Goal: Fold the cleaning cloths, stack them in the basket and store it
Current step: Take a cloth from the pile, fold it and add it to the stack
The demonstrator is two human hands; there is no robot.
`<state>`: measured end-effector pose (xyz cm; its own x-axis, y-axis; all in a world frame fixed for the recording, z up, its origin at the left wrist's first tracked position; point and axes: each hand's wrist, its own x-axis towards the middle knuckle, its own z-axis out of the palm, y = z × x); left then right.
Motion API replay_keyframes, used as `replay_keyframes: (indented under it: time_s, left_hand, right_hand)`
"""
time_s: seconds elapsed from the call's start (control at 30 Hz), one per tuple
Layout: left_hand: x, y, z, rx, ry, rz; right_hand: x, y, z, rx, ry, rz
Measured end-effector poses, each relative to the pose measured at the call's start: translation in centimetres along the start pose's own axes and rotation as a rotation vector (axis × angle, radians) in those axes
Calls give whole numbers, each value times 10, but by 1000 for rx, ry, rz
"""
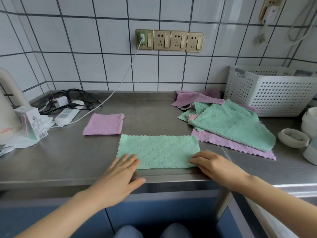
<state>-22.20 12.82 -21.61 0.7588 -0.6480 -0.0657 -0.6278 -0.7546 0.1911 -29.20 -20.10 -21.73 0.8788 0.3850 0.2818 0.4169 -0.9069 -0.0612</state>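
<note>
Cloths everywhere on this steel counter point(154, 109): a green cloth point(158, 151) folded into a long strip lies right at the front edge, flat and square to the person. Left hand point(120, 174) lies on its near left corner, fingers straight and spread, nothing gripped, palm hanging back over the counter's lip. Right hand point(217, 166) is down at the near right corner, fingertips touching the cloth's edge, fingers gently bent but, as far as the view shows, not closed round anything. So the strip stretches between the two hands, pinned at both near corners. Just behind it to the left sits a purple cloth point(103, 124) already folded into a square, almost touching the strip's far corner. To the right, a loose pile of cloths point(229, 124), green over purple, sprawls near the strip's right end. Behind that pile stands the white basket point(267, 93), perforated, against the tiled wall. Far left, a power strip point(66, 115) with tangled black cables, a white cable running up to the wall sockets point(169, 40), and a small carton point(31, 121). Far right, white bowls point(293, 138).
</note>
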Motion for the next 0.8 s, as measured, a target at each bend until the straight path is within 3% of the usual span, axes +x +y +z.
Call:
replay_keyframes:
  time_s: [0.23, 0.33, 0.43, 0.53, 0.67, 0.8]
  left_hand:
    - [26, 74, 16, -121, 72, 206]
    - [38, 92, 22, -261, 162, 260]
    - [38, 86, 17, -447, 154, 305]
    - [29, 59, 13, -544, 81, 387]
    - [9, 20, 9, -549, 97, 313]
    - [-11, 0, 0, -623, 80, 209]
  right_hand:
    - [8, -40, -18, 40, 76, -14]
    - [4, -78, -34, 261, 36, -63]
    - [2, -85, -44, 543, 98, 73]
    - [-1, -56, -36, 521, 218, 247]
    - [1, -32, -11, 302, 32, 281]
    - [22, -55, 2, 426, -33, 110]
